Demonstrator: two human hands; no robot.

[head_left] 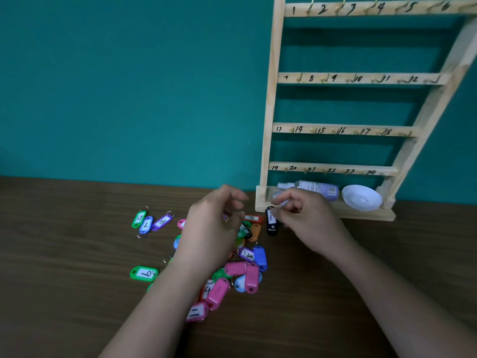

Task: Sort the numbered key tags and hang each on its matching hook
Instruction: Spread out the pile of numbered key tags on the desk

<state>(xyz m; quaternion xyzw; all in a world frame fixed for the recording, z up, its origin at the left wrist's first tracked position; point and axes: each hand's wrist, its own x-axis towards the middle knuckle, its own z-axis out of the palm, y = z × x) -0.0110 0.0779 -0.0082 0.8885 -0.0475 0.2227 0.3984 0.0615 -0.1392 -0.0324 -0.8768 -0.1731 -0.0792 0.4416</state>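
Observation:
A pile of coloured key tags (240, 270) lies on the wooden table (77, 293), with three more tags (151, 220) set apart to the left and a green tag (144, 273) alone. My right hand (304, 220) pinches a black tag (271, 222) marked 1 by its top, and the tag hangs just above the table. My left hand (214, 228) hovers over the pile with curled fingers; a small ring shows near its fingertips, but a grip is unclear. The wooden rack (271, 99) with numbered hooks 1 to 24 stands at the right.
On the rack's base shelf lie a spray bottle (317, 189) and a white dish (361, 197). A teal wall stands behind the table. All hooks in view are bare.

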